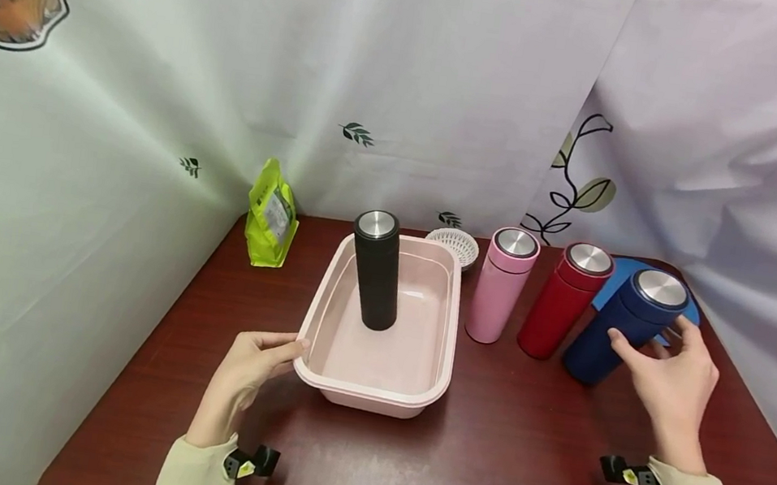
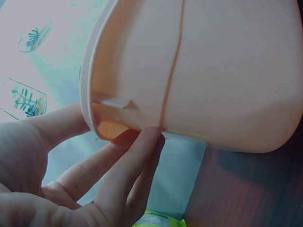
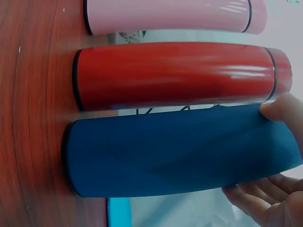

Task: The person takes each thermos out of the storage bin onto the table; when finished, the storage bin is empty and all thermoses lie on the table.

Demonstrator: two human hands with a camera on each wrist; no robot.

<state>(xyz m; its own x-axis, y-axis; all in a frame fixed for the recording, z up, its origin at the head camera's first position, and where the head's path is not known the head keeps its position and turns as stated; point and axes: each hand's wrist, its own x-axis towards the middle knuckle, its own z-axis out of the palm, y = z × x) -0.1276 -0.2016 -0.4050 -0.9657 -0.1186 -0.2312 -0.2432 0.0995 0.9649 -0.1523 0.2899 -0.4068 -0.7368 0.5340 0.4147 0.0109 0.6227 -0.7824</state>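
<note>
A pale pink plastic basin (image 1: 408,376) stands on the table, and my left hand (image 1: 258,361) pinches its near left rim between thumb and fingers. Inside the basin a black thermos bottle (image 1: 377,282) with a steel lid top stands upright. My right hand (image 1: 672,382) grips a blue thermos bottle (image 1: 608,337) near its top, thumb on one side and fingers round the other. To its left stand a red thermos bottle (image 1: 560,306) and a pink thermos bottle (image 1: 497,294). The right wrist view shows the blue bottle (image 3: 165,153) beside the red one, its base at the tabletop.
A bright green pouch (image 1: 271,219) stands at the back left. Behind the basin sits a small white woven basket (image 1: 455,243). A flat blue thing (image 1: 624,269) lies partly hidden behind the red and blue bottles. White printed sheeting (image 1: 440,77) rises at the table's back and sides.
</note>
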